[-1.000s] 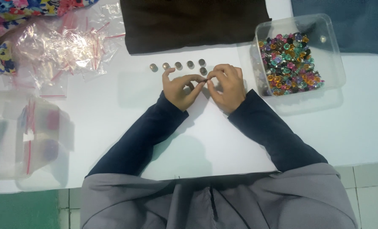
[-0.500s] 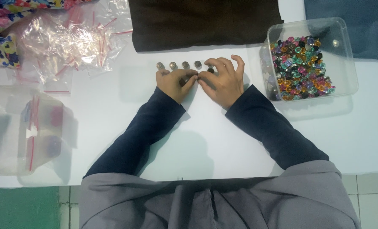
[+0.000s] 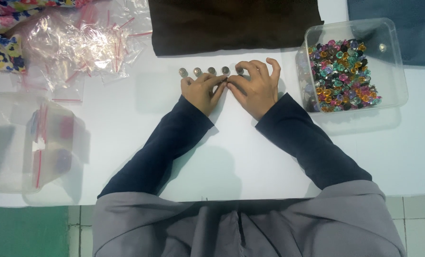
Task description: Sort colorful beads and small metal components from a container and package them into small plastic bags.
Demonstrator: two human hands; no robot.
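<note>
In the head view both hands rest on the white table [image 3: 250, 157], fingertips meeting at the middle; the left hand [image 3: 202, 91] has its fingers curled loosely together, tips pressed toward the right hand's; the right hand [image 3: 256, 88] has its fingers a little spread, arched over the right end of a row of small round metal pieces [image 3: 211, 71]; whether either hand pinches something at the point where they meet cannot be told. The pieces are grey and shiny, set in a straight line just above the knuckles; five show, the fifth half under the right fingertips. To the right stands one clear plastic box [image 3: 392, 66] of many-coloured beads [image 3: 342, 74]; to the left lie a heap of clear zip bags [image 3: 79, 40] and a second clear container [image 3: 12, 147]; a dark brown cloth [image 3: 231, 24] lies beyond the row.
</note>
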